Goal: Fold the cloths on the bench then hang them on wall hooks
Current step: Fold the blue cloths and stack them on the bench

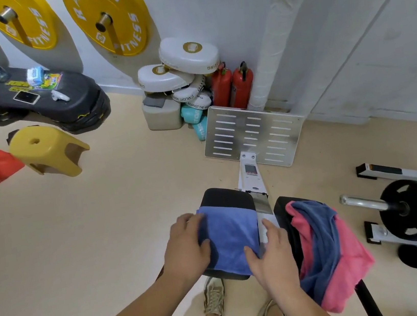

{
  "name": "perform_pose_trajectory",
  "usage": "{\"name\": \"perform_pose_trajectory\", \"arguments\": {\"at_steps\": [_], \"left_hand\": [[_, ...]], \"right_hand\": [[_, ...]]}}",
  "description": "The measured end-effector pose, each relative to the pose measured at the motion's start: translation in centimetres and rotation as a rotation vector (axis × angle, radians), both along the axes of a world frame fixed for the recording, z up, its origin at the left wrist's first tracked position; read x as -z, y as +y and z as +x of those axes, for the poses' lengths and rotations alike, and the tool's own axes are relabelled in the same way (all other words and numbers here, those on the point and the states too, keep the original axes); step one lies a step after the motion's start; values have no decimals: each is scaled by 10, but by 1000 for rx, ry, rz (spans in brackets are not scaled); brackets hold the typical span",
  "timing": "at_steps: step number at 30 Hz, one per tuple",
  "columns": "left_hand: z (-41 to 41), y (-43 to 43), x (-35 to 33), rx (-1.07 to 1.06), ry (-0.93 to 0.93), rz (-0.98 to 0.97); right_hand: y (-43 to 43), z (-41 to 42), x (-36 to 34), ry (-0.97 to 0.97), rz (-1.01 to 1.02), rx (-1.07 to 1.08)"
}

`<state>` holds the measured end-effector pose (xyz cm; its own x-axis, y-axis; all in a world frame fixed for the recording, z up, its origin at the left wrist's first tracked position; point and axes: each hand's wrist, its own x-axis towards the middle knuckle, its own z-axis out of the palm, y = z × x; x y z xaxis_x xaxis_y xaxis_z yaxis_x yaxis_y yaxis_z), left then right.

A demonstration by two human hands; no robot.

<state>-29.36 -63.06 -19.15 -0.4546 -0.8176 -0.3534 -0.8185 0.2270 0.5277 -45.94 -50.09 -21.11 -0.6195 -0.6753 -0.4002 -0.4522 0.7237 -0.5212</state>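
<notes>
A folded blue cloth (230, 237) lies on the left black bench pad (225, 197). My left hand (186, 244) rests on the cloth's left edge, thumb on top and fingers along the side. My right hand (271, 250) touches the cloth's near right corner with its thumb, fingers extended over the gap between the pads. A pink cloth (348, 253) and a darker blue cloth (322, 241) lie crumpled together on the right pad (280, 210). No wall hooks are visible.
The bench's white frame leads to a slotted metal footplate (253, 135). A barbell with a black plate (410, 209) lies to the right. A yellow stool (45, 151), black step platforms (44, 100), boxing pads (178, 68) and red fire extinguishers (232, 87) stand by the wall.
</notes>
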Motion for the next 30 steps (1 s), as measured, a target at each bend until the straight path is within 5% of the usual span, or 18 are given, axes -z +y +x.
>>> {"name": "perform_pose_trajectory", "arguments": {"at_steps": [4, 13, 18, 21, 25, 30], "left_hand": [[-23, 2, -3, 463, -224, -10], [-38, 1, -1, 589, -476, -91], [-67, 32, -11, 571, -91, -299], [-100, 74, -21, 516, 144, -71], [-141, 127, -18, 484, 178, 263], [-193, 163, -19, 304, 149, 245]], "right_hand": [[0, -9, 10, 90, 119, -393], [0, -19, 3, -68, 151, -291], [42, -33, -27, -148, -144, -26], [80, -54, -47, -169, -151, 116], [137, -87, -57, -244, -122, 331], [186, -121, -64, -327, -139, 395]]}}
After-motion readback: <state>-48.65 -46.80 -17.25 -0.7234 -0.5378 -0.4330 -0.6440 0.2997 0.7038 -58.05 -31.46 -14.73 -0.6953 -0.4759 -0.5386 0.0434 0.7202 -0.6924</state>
